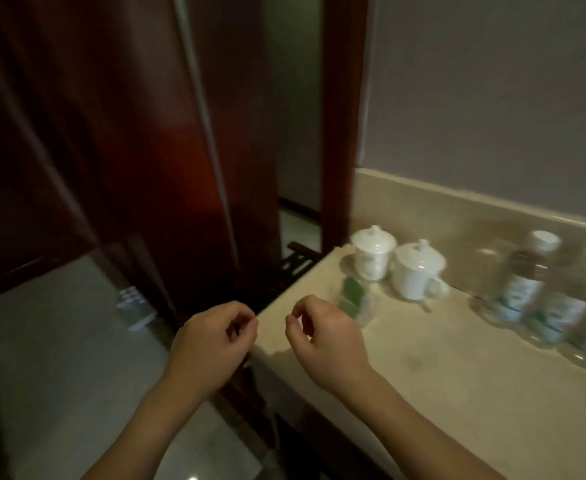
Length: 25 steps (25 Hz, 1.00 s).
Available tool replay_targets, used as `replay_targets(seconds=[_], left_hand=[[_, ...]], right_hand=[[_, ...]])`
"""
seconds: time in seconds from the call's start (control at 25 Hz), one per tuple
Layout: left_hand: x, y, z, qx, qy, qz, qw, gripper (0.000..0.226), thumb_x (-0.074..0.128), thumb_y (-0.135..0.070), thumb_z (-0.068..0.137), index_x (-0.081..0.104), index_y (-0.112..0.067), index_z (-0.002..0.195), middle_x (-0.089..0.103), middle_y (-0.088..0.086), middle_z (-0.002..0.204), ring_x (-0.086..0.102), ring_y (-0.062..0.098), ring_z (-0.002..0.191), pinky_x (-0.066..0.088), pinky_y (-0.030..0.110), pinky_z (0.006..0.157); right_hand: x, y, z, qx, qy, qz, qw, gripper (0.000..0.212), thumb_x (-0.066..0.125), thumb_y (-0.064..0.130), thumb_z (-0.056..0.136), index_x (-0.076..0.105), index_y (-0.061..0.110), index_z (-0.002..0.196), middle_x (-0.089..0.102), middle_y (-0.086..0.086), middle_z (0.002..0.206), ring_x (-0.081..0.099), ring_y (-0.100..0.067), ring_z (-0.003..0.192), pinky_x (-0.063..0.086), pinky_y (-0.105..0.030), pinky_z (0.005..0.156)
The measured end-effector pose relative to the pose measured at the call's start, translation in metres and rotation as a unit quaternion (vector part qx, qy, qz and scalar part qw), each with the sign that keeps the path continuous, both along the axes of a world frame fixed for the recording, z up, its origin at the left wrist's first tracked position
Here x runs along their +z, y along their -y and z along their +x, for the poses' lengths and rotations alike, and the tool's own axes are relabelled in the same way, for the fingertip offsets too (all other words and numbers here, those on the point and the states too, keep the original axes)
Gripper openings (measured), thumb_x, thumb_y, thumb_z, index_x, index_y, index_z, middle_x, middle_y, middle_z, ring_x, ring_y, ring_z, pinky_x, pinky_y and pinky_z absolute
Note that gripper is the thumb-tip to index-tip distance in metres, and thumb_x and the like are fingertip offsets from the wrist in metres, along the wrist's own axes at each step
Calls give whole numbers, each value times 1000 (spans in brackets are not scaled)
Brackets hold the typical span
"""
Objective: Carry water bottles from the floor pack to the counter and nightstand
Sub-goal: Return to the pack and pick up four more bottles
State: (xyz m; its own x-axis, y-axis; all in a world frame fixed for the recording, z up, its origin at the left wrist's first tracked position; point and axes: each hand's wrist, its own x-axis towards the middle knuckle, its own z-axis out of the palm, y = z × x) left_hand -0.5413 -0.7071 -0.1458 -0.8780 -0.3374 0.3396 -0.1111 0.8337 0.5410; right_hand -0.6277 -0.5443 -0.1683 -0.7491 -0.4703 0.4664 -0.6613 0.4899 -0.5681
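Several clear water bottles with white caps and green-white labels (527, 289) stand at the right on the beige stone counter (458, 393), blurred by motion. My left hand (212, 344) hovers just off the counter's left corner, above the floor, fingers loosely curled and holding nothing. My right hand (322, 337) is over the counter's left end, fingers loosely curled with thumb and forefinger close together, nothing visible between them. The bottle pack on the floor (134, 306) shows faintly at the left near the dark wooden door.
Two white lidded cups (374, 254) (418, 271) stand near the counter's back left. A clear glass with green sachets (354, 299) sits just beyond my right hand. A dark red wooden door (111, 133) and frame rise at the left. Pale tiled floor (59, 375) lies below.
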Motion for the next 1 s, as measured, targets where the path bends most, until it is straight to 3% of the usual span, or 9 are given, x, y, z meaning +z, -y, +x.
replay_targets(seconds=[0.16,0.32,0.4,0.6,0.72,0.8,0.88,1.0], left_hand=[[-13,119,91,174,27,30,984,18,70,-30,81,60,-42,73,62,-18,68,59,5,63,52,31,61],[-15,224,159,297,24,33,954,13,68,-35,83,58,-42,76,63,-20,74,59,2,65,51,28,63],[-16,272,178,338,14,22,941,3,64,-40,85,61,-39,85,64,-20,80,59,1,71,48,23,63],[-22,376,197,410,-22,-17,912,30,64,-43,85,64,-29,111,64,-15,106,56,9,106,48,31,88],[-28,429,186,410,-11,-17,912,34,62,-45,86,62,-29,116,63,-15,113,54,9,111,46,32,96],[-35,461,171,399,-15,4,917,32,62,-45,86,62,-30,115,62,-18,109,55,5,106,46,27,92],[-47,492,152,388,-16,29,921,27,64,-47,84,63,-33,108,60,-22,98,56,1,93,44,14,78],[-60,553,112,377,13,50,925,23,64,-49,84,63,-33,101,59,-22,87,56,-2,80,38,6,66]], right_hand=[[0,142,41,141,0,33,989,18,50,40,90,57,24,86,58,9,76,55,-9,70,42,-26,59],[8,290,91,233,31,42,971,16,54,38,92,58,23,91,58,6,74,54,-10,66,38,-24,54],[6,355,109,257,47,52,964,16,54,40,91,57,25,92,59,5,74,55,-11,66,41,-27,56],[-9,471,114,263,92,110,954,16,55,40,90,59,25,94,62,7,81,58,-10,71,49,-32,63],[-18,526,92,251,114,120,954,15,55,38,90,60,25,93,62,8,80,58,-10,69,45,-30,58],[-27,565,77,246,127,116,954,14,55,37,90,60,24,93,62,7,77,58,-10,66,46,-30,57],[-42,607,65,258,129,123,950,16,55,35,90,60,22,97,62,8,79,60,-11,71,49,-31,63],[-60,683,40,286,126,124,942,22,55,35,90,61,20,104,65,5,91,61,-13,79,50,-29,69]])
